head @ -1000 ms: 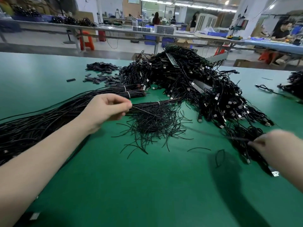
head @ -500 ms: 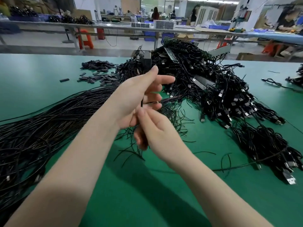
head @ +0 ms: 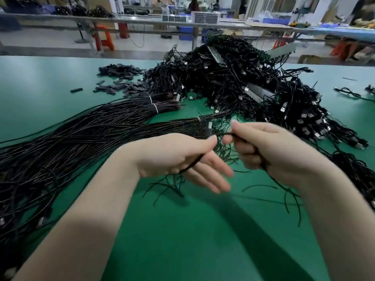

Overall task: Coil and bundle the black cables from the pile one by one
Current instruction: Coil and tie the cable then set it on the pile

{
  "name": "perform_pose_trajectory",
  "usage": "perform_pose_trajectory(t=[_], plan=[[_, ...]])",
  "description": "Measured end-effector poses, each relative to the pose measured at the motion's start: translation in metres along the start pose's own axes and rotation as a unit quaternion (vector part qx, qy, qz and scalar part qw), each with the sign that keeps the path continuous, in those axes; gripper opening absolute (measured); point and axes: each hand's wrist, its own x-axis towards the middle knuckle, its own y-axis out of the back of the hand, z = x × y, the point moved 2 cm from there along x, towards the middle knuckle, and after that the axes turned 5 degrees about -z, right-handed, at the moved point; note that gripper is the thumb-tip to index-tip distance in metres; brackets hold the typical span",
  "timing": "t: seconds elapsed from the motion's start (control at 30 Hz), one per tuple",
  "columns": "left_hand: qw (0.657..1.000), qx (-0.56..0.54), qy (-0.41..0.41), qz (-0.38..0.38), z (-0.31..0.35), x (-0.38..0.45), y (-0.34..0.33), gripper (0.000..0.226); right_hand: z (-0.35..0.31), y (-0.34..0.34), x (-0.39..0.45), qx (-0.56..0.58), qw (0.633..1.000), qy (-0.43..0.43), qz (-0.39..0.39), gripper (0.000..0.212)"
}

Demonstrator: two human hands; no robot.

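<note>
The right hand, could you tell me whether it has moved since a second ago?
Yes. The right hand has come in from the right, off the tangled cable pile, toward the left hand in front.

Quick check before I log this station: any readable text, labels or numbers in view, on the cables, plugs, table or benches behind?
None can be read.
Plugs in the cable pile: no legible marking.
Stacked trays on the back bench: too blurred.
Green table: no print.

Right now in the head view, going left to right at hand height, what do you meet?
Long straight cables → left hand → right hand → plug-ended cable heap.
</note>
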Motion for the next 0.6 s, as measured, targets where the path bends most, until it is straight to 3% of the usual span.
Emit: perform_pose_trajectory(t=[0.07, 0.13, 0.23, 0.3, 0.33, 0.4, 0.47, 0.53, 0.6], plan=[[0.991, -0.096, -0.073, 0.064, 0.002, 0.006, 0.003, 0.055, -0.014, -0.012, -0.009, 0.018, 0.997, 0.049, -0.053, 0.028], [0.962, -0.200, -0.169, 0.073, 0.013, 0.000, 0.006, 0.055, -0.014, -0.030, -0.011, 0.040, 0.988, 0.078, -0.128, 0.026], [0.924, -0.285, -0.254, 0.032, 0.028, -0.009, 0.008, 0.063, 0.007, -0.047, -0.002, 0.066, 0.969, 0.015, -0.238, 0.029], [0.911, -0.301, -0.282, 0.005, 0.034, -0.016, 0.006, 0.064, 0.026, -0.042, 0.004, 0.013, 0.960, -0.057, -0.275, 0.033], [0.911, -0.300, -0.284, -0.025, 0.036, -0.022, 0.004, 0.063, 0.034, -0.036, 0.006, -0.050, 0.961, -0.079, -0.261, 0.036], [0.932, -0.237, -0.249, -0.115, 0.038, -0.033, -0.002, 0.057, 0.038, -0.019, 0.010, -0.168, 0.969, -0.083, -0.161, 0.047], [0.980, -0.067, -0.132, -0.134, 0.030, -0.031, -0.007, 0.058, 0.027, 0.000, 0.007, -0.173, 0.983, -0.049, -0.033, 0.053], [0.998, 0.044, -0.019, -0.041, 0.021, -0.019, -0.008, 0.060, 0.009, 0.009, 0.001, -0.099, 0.995, 0.004, 0.018, 0.047], [0.994, -0.057, -0.041, 0.087, 0.021, -0.008, -0.006, 0.054, -0.010, 0.003, -0.008, -0.005, 0.998, 0.060, -0.007, 0.038]])
